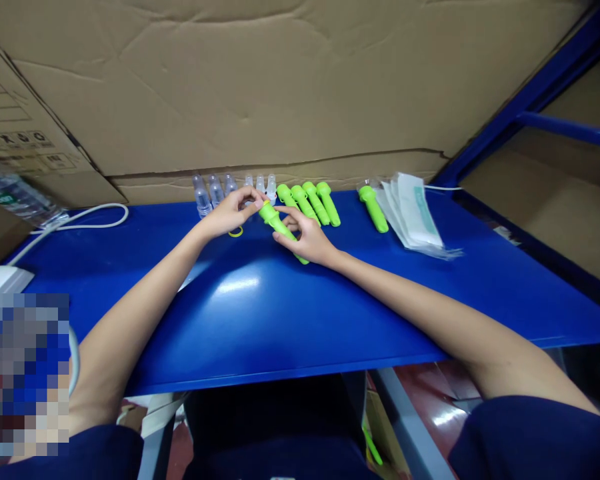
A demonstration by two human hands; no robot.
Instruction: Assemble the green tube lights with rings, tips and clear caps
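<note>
My right hand [307, 237] wraps round the handle of a bright green flashlight-shaped piece [269, 214], tilted just above the blue table. At its wider upper end, the fingers of my left hand [235, 212] are closed on it. Just behind, several matching green pieces [324, 203] lie side by side. Clear plastic bottle-shaped parts [200, 193] and smaller clear caps [271, 188] stand in a row behind my left hand. Below that hand a thin yellow ring [236, 232] lies on the table.
To the right, another green piece [374, 210] lies beside a stack of white printed packets [415, 210]. Cardboard [280, 93] walls off the back of the blue table [280, 320]. A white cable [100, 225] and a plastic-wrapped bottle pack [17, 193] sit at left; a blue frame [520, 100] rises at right.
</note>
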